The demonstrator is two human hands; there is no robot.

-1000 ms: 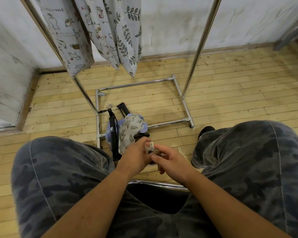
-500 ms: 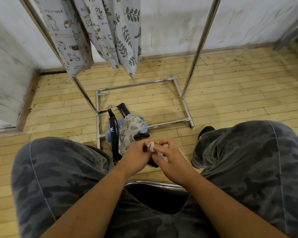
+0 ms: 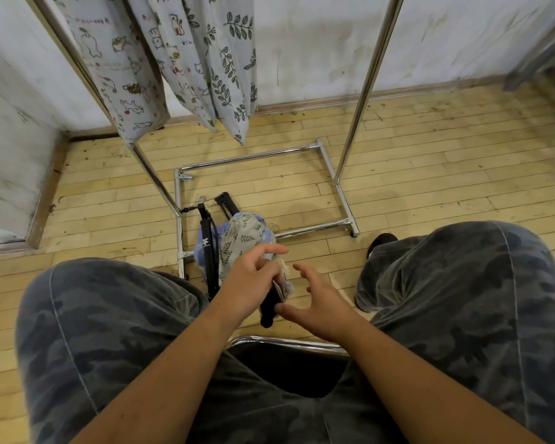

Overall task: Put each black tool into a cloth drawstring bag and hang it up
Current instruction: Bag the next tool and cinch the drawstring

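I see the left hand (image 3: 253,278) clenched round the black tool (image 3: 267,312), held low above the floor (image 3: 430,171), with a bunch of cloth bag (image 3: 285,285) and its frayed cord (image 3: 284,267) in the same grip. The right hand (image 3: 322,302) is released, fingers spread, thumb just beside the tool's lower end. I'd judge the bag isn't over it yet. Best way: the right hand takes the bag's mouth and holds it wide, the left feeds the tool in straight, then draw the cord. The hung bags (image 3: 205,59) wait on the rack (image 3: 370,75).
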